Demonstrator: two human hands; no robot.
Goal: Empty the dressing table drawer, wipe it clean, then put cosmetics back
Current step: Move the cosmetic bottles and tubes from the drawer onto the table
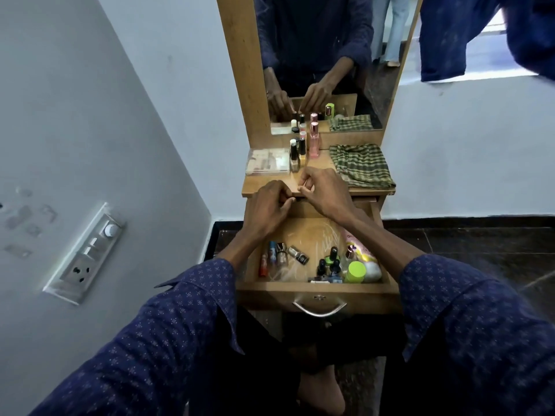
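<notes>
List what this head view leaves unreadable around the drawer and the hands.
- Whatever the right hand pinches: a thin sliver, too small to identify.
- Left hand: curled fingers hide whether it holds anything.
- Back of the drawer: covered by both forearms and the tabletop.
- Bottle labels in the drawer: too small and blurred.

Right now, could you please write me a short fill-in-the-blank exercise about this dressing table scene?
1. The drawer under the tabletop stands ____.
2. The folded checked cloth lies on the ____ side of the tabletop.
3. The lime green cap lies inside the ____.
4. The tall pink bottle stands on the tabletop in front of the ____.

Missing words: open; right; drawer; mirror
</notes>
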